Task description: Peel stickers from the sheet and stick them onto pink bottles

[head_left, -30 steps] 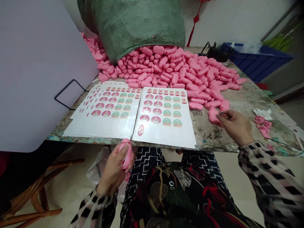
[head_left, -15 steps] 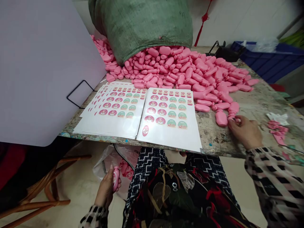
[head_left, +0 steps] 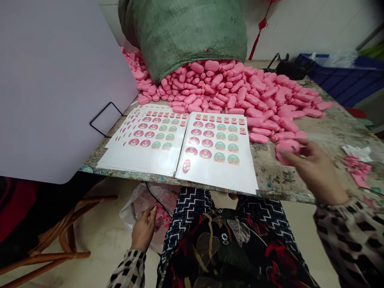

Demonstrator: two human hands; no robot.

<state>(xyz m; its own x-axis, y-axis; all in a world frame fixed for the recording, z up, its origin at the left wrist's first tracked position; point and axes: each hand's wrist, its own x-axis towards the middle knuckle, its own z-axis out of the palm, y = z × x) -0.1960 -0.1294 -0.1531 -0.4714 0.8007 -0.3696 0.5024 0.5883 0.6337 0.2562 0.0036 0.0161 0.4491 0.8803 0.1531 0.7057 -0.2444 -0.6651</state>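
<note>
My right hand grips a small pink toy bottle between thumb and fingers, just above the table's right front part. A large heap of similar plain pink bottles lies behind it. Below the table edge, my left hand is open, its fingers stretched over a clear plastic bag. Pink bottles with oval stickers show inside that bag, partly hidden by the hand. Two sticker sheets lie before me: the right sheet and a left stack, both with magenta and green stickers.
A green sack spills the heap at the back. A pale panel with a black wire loop stands at left. Pink scraps and white tissue lie at right. A blue crate sits beyond the table.
My left hand has let go of the stickered bottle and moved right and slightly up over the bag. My right hand has taken a pink bottle and turned it.
</note>
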